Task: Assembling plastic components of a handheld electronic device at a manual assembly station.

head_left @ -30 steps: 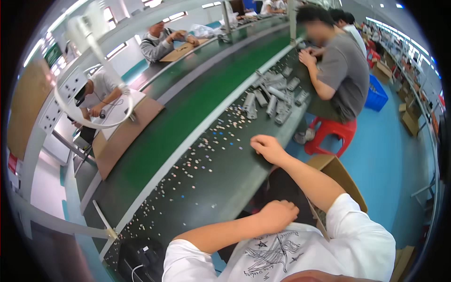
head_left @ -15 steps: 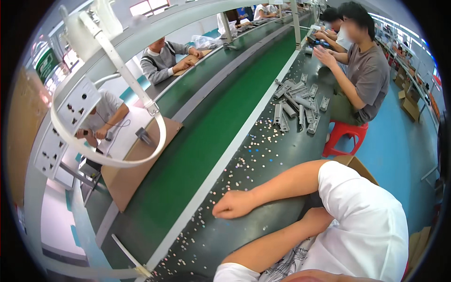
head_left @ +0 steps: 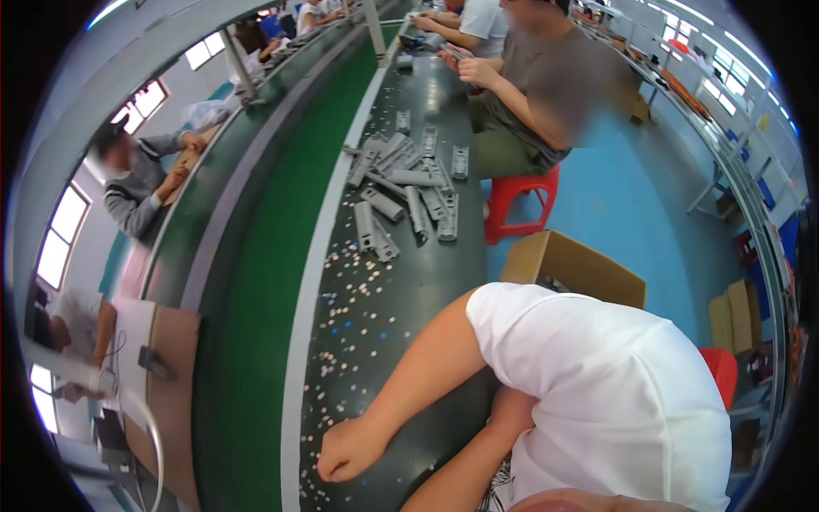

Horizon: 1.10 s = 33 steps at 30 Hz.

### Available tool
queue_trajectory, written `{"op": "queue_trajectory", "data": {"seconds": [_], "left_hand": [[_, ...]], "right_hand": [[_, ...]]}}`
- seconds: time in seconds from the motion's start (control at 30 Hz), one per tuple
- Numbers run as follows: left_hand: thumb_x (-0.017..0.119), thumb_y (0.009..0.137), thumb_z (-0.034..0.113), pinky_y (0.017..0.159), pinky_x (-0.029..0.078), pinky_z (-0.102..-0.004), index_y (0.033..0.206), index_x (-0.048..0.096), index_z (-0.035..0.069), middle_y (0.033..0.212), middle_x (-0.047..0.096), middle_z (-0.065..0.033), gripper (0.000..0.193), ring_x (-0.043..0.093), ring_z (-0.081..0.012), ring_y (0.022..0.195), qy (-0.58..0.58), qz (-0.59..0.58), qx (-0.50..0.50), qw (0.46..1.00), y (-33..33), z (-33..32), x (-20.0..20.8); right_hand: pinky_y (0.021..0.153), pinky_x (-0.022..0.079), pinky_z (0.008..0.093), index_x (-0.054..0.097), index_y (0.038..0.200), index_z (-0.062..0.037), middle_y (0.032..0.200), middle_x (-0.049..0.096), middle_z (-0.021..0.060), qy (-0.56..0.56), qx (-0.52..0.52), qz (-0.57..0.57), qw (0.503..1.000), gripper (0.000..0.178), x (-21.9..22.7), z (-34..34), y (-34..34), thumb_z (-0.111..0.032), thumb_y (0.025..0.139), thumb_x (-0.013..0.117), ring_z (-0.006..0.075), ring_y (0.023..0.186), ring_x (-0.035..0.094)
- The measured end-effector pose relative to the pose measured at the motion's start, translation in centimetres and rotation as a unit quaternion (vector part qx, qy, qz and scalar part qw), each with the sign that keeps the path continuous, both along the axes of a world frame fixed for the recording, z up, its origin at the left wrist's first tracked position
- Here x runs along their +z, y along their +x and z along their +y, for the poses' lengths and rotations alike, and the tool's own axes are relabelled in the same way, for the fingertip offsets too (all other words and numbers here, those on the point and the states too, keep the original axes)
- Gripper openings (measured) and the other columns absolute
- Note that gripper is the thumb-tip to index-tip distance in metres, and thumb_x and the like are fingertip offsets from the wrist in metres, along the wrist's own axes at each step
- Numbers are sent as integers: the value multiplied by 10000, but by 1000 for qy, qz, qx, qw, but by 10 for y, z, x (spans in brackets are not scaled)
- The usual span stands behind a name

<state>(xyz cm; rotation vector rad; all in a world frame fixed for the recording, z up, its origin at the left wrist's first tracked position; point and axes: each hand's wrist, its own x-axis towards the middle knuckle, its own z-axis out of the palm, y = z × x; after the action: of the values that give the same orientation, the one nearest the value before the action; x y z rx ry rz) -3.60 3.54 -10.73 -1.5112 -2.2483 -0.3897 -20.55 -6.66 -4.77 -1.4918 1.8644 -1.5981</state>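
Note:
My right hand (head_left: pixel 351 449) rests on the dark tabletop (head_left: pixel 409 375) in a loose fist, with nothing visible in it. Small round pale and blue discs (head_left: pixel 348 324) lie scattered beside it and farther up along the table. Bent across in front of me, my right arm covers part of my left arm. The back of my left hand (head_left: pixel 514 411) shows under the right upper arm, by my white shirt; its fingers are hidden. Well beyond both hands is a loose heap of grey elongated housings (head_left: pixel 411 181), touched by neither.
A green conveyor belt (head_left: pixel 256 341) runs along the table's left side. On the right stand an open cardboard box (head_left: pixel 589 264) and a red stool (head_left: pixel 522 200) with a co-worker seated on it. Another person sits across the belt, near a brown board (head_left: pixel 175 384).
My view has swung to the right, so the belt and heap appear farther left and more blue floor shows. My arms keep the same crossed pose, the right fist still on the table.

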Motion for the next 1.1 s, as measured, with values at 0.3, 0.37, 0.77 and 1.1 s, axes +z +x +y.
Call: {"op": "queue_trajectory", "data": {"seconds": [0.3, 0.37, 0.77, 1.1], "left_hand": [[593, 866, 101, 890, 470, -328, 1111, 624, -47, 1043, 690, -151, 288, 621, -222, 1044, 141, -801, -5, 582, -35, -14, 47], [574, 889, 111, 845, 483, -316, 1046, 652, -56, 967, 712, -137, 243, 640, -194, 974, 135, -831, 17, 539, -34, -15, 54], [565, 924, 158, 789, 486, -291, 1045, 656, -37, 951, 705, -107, 247, 631, -155, 896, 149, -866, 47, 475, -20, -16, 7], [573, 938, 168, 792, 482, -289, 1048, 650, -33, 953, 699, -99, 242, 617, -141, 894, 171, -840, 59, 512, -38, -15, 65]], "right_hand": [[638, 498, 423, 665, 819, -49, 751, 665, 138, -41, -9, 9, 999, 167, -7, -8, 13, -164, 815, 544, 331, 705, 634], [634, 502, 412, 674, 858, -74, 770, 676, 124, -18, -10, -2, 1000, 180, -4, 3, 13, -201, 853, 546, 303, 714, 648], [630, 500, 431, 678, 871, -97, 791, 679, 129, -15, 32, -16, 999, 208, 0, 0, 10, -241, 881, 529, 310, 726, 654], [608, 489, 427, 661, 836, -85, 764, 664, 139, -25, 36, -23, 999, 182, -3, -1, 8, -213, 873, 537, 322, 700, 642]]}}
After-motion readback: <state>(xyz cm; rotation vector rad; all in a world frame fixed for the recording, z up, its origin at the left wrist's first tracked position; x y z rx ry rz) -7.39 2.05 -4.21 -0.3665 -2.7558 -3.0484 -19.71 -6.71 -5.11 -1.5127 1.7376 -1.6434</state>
